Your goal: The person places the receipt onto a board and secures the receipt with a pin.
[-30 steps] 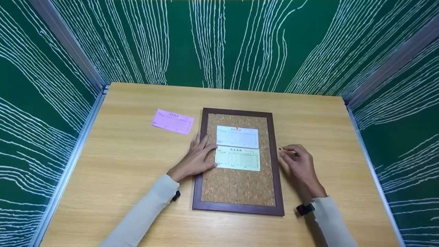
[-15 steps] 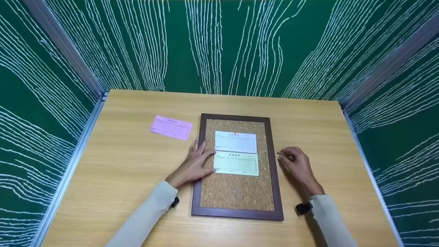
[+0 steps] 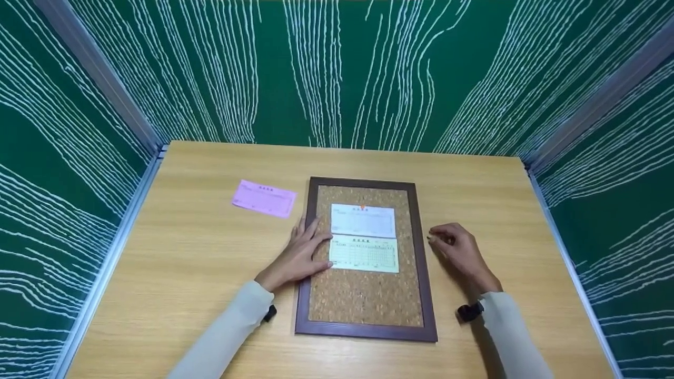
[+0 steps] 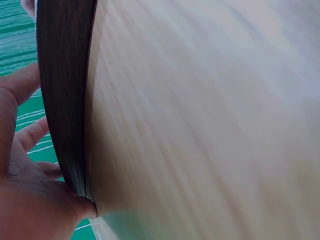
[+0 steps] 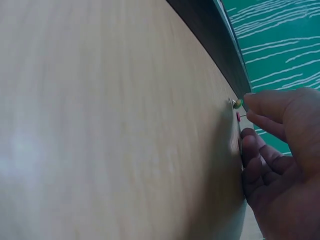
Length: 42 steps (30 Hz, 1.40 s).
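- We see the left hand (image 3: 297,255) with its fingers spread, lying over the left side of the cork board (image 3: 363,297), forefinger and thumb reaching the left edge of the green sheet (image 3: 363,256)
- The green sheet lies on the cork between both hands, closer to the left one and well apart from the right one
- To the right of the board, we find the right hand (image 3: 458,250) just beside the frame (image 3: 366,330), forefinger and thumb drawn close and the other fingers curled
- In the right wrist view we make out a small green and gold pin (image 5: 238,103) at its fingertips; we cannot tell whether they pinch it
- Just beside that pin we notice a small red thing (image 5: 238,117), too small for us to name
- On the far side of the green sheet we see the white sheet (image 3: 363,221), with an orange pin (image 3: 362,207) at its far edge
- To the left of the board's far half, the pink sheet (image 3: 264,199) lies slightly turned on the wooden table (image 3: 184,252)
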Motion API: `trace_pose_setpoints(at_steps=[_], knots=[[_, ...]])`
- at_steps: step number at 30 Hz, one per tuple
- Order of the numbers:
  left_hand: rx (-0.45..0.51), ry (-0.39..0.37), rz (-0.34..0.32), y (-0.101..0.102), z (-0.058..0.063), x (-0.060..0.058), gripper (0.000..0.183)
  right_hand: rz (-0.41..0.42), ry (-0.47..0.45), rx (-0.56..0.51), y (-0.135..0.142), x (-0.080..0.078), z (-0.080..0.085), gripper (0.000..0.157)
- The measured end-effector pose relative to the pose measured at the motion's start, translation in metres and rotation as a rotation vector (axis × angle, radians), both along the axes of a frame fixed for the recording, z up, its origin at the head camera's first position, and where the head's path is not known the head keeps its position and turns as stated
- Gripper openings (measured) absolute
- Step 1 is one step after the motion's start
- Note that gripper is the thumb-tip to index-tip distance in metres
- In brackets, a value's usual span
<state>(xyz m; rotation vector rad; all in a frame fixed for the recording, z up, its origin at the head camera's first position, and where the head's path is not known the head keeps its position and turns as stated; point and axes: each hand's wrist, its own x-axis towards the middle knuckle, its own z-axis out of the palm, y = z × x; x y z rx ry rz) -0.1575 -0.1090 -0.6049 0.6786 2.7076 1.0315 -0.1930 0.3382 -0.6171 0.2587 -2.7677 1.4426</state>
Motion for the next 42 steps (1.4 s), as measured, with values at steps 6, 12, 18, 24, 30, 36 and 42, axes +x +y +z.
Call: trace_pose_setpoints(at_steps=[6, 12, 18, 24, 30, 36, 42], knots=[[-0.005, -0.018, 0.015, -0.004, -0.003, 0.006, 0.069, 0.032, -0.035, -0.006, 0.000, -0.007, -0.001, 0.026], [-0.003, -0.011, 0.017, -0.006, -0.003, 0.008, 0.070, 0.021, 0.010, 0.017, -0.002, -0.013, -0.005, 0.022], [0.003, 0.002, 0.013, -0.006, -0.001, 0.007, 0.069, -0.026, 0.087, 0.028, -0.004, -0.015, -0.013, 0.016], [0.006, -0.001, 0.008, -0.007, -0.002, 0.007, 0.070, -0.056, 0.131, 0.020, -0.007, -0.013, -0.016, 0.013], [0.023, 0.005, 0.002, -0.006, -0.004, 0.004, 0.069, -0.093, 0.134, 0.021, -0.007, -0.014, -0.016, 0.011], [0.015, 0.001, -0.006, -0.005, -0.004, 0.002, 0.069, -0.127, 0.105, 0.043, -0.006, -0.013, -0.015, 0.007], [0.005, -0.005, -0.008, -0.003, -0.003, 0.000, 0.070, -0.173, 0.092, -0.014, -0.007, -0.010, -0.010, 0.006]])
